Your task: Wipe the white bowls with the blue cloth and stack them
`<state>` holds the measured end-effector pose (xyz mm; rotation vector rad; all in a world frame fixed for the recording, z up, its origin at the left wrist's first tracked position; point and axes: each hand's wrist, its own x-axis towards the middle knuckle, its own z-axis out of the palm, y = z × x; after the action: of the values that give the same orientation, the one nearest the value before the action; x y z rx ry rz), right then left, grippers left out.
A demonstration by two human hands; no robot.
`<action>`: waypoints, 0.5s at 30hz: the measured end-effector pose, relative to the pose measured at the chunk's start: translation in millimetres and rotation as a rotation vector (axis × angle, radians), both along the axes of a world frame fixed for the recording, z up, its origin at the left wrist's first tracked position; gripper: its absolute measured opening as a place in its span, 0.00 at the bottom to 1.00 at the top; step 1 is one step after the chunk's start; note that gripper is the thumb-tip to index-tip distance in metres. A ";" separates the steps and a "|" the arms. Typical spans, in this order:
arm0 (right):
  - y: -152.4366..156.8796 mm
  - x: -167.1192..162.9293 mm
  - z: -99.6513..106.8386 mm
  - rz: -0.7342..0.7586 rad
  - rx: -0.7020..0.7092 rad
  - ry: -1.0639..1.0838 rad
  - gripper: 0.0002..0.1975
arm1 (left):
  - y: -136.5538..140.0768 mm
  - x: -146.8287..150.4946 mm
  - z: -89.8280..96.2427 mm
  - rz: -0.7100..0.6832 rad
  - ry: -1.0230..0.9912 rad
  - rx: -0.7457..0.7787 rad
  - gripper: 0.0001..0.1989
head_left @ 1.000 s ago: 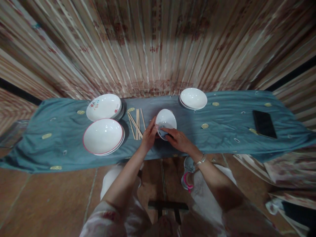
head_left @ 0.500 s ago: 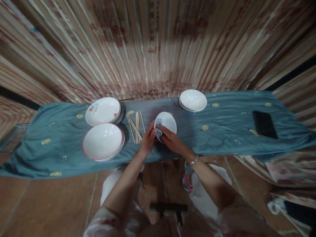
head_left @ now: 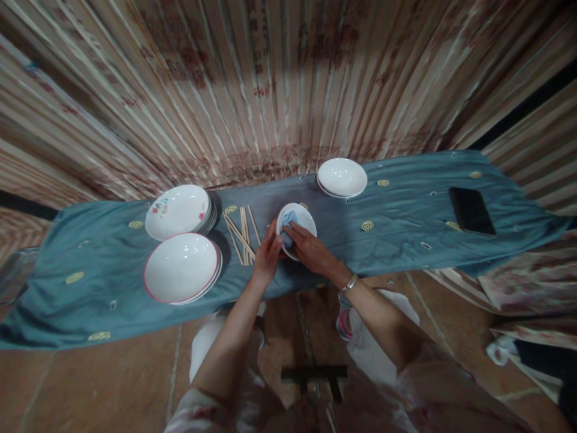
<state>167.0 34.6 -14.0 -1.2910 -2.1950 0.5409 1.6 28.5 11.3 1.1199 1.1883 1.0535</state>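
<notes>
A small white bowl [head_left: 308, 221] is held near the front middle of the cloth-covered table, its inside facing up toward me. My left hand [head_left: 267, 255] grips the bowl's left rim, thumb on top and the other fingers partly hidden beneath. Inside the bowl lies a crumpled light blue cloth [head_left: 288, 224]. My right hand [head_left: 312, 249] is closed on that cloth and presses it against the inner wall; a silvery band circles the wrist. Several wooden chopsticks [head_left: 244, 231] lie loosely just left of the bowl.
At the left stand a stack of flower-patterned plates [head_left: 178, 210] and some larger red-rimmed bowls [head_left: 180, 267]. More white bowls [head_left: 342, 176] are stacked behind, to the right. A dark phone-like slab [head_left: 472, 210] rests on the teal tablecloth [head_left: 396, 234]. A curtain [head_left: 270, 108] hangs behind.
My right fingers and the blue cloth have shifted up and deeper inside the bowl. The cloth looks more bunched. The whole view has tilted slightly; my left hand keeps its hold.
</notes>
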 end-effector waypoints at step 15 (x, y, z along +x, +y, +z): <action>-7.9 13.2 25.4 0.041 -0.116 -0.102 0.22 | 2.6 1.5 0.0 0.018 0.005 -0.003 0.39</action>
<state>180.2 26.7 11.3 -1.3627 -2.3082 0.6396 3.1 31.2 11.3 1.1124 1.2057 1.0628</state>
